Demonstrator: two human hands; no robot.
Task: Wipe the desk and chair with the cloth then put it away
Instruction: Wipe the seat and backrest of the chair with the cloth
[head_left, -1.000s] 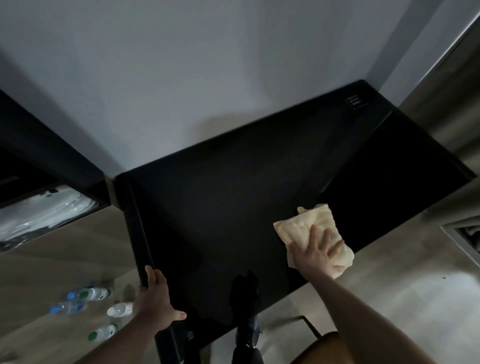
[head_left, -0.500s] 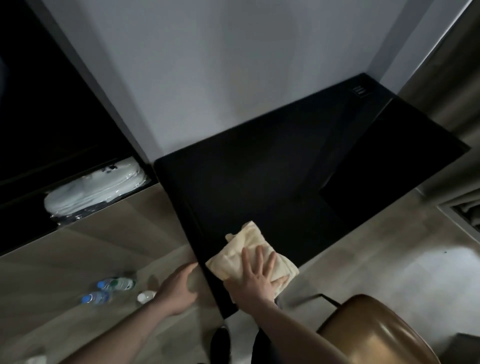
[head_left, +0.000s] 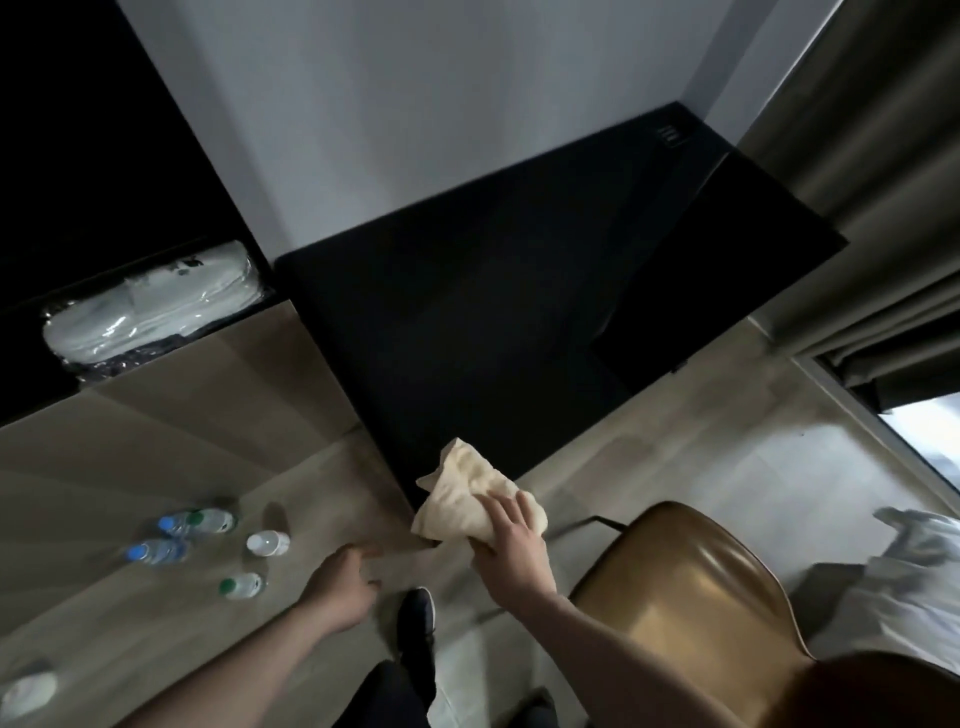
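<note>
From the head view, four water bottles (head_left: 200, 545) lie scattered on the pale wood floor (head_left: 156, 467) to the left, a plastic-wrapped white bundle (head_left: 150, 309) sits in the dark shelf unit at far left, and grey curtains (head_left: 872, 208) hang at the right beside white bedding (head_left: 914, 587). The brown leather chair (head_left: 691, 603) stands just right of the worktop's near corner, close beside the right forearm, and a dark shoe (head_left: 417, 610) shows on the floor between the two arms. The black worktop (head_left: 493, 312) runs back to the white wall. The cream cloth (head_left: 470, 493) is bunched at the worktop's near corner, hanging partly over the edge, its peak pointing up toward the wall. The right hand (head_left: 511, 538) grips the cloth's lower right part, fingers (head_left: 501, 512) curled over the top of it and the wrist bent downward. The left hand (head_left: 345, 584) hovers low by the worktop's side edge, its fingers loosely curved and holding nothing, forearm reaching in from the lower left.
</note>
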